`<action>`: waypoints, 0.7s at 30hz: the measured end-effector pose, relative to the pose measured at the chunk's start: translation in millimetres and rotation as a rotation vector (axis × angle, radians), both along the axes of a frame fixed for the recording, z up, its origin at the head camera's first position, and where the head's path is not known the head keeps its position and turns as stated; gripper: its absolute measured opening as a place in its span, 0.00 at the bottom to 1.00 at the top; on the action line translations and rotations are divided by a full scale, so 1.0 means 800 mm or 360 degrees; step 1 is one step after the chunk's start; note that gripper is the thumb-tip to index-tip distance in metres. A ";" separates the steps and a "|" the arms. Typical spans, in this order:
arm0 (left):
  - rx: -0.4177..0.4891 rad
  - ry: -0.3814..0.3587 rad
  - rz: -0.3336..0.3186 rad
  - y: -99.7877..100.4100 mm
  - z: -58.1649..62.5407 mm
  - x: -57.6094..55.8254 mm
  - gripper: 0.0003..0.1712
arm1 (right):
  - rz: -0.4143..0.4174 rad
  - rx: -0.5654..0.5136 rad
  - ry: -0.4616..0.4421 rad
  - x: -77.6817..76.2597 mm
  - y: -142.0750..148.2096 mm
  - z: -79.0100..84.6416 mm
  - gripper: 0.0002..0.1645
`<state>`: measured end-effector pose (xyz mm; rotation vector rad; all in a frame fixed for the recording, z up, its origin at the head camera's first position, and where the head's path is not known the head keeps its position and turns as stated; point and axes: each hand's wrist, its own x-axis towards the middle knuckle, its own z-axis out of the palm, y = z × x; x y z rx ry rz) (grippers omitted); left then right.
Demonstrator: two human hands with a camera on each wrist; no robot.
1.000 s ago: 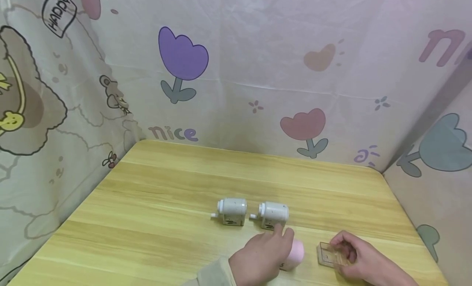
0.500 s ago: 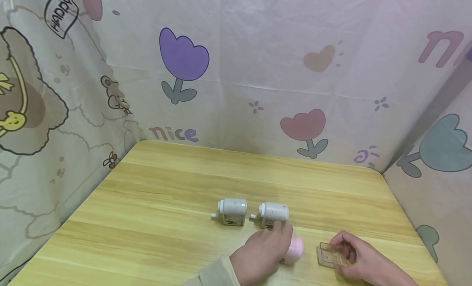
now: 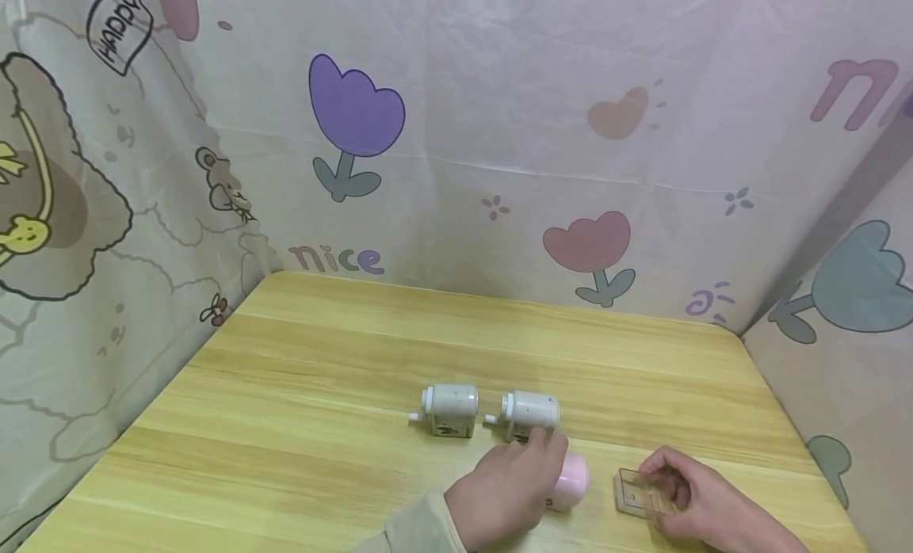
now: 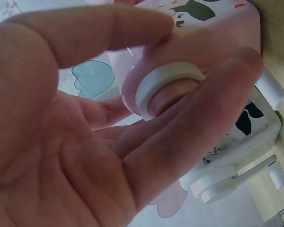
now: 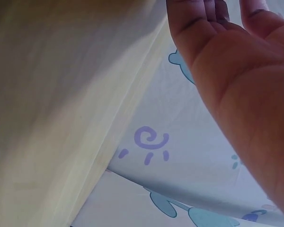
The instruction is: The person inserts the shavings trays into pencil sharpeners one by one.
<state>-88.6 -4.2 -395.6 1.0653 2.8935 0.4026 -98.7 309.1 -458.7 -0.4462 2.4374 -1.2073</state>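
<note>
A pink pencil sharpener (image 3: 573, 483) with a white ring and a leaf print is held in my left hand (image 3: 506, 490). In the left wrist view the thumb and fingers lie about the pink sharpener (image 4: 206, 45), and the hand hides much of it in the head view. My right hand (image 3: 706, 501) pinches a small clear plastic box (image 3: 631, 496) at its right end, low over or on the table. The right wrist view shows that hand (image 5: 227, 61) from the wrist side, with the box out of frame.
Two pale grey crank pencil sharpeners stand side by side: one on the left (image 3: 454, 410), the other (image 3: 531, 410) just beyond my left fingers. Their white cranks point left. The wood-grain table (image 3: 307, 363) is bordered by printed cloth walls (image 3: 456, 125).
Over the past second my left hand has shifted the pink sharpener slightly away from me. My right hand and the clear box have stayed in place.
</note>
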 end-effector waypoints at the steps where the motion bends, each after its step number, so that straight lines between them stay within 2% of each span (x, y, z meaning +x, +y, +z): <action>1: -0.0009 0.0007 -0.0002 0.000 0.000 0.000 0.21 | 0.0006 -0.0010 0.0011 0.000 0.000 0.000 0.29; 9: -0.0066 0.0085 -0.0027 0.000 0.000 -0.002 0.25 | 0.0010 -0.0016 0.0082 0.001 -0.002 -0.001 0.29; 13: -0.0076 0.0091 -0.0020 0.000 0.000 -0.002 0.25 | -0.0005 -0.0006 0.0072 0.001 -0.005 0.000 0.29; 21: -0.0100 0.0094 -0.0010 0.001 0.000 -0.002 0.24 | 0.0006 0.0022 0.0179 0.004 -0.009 0.001 0.29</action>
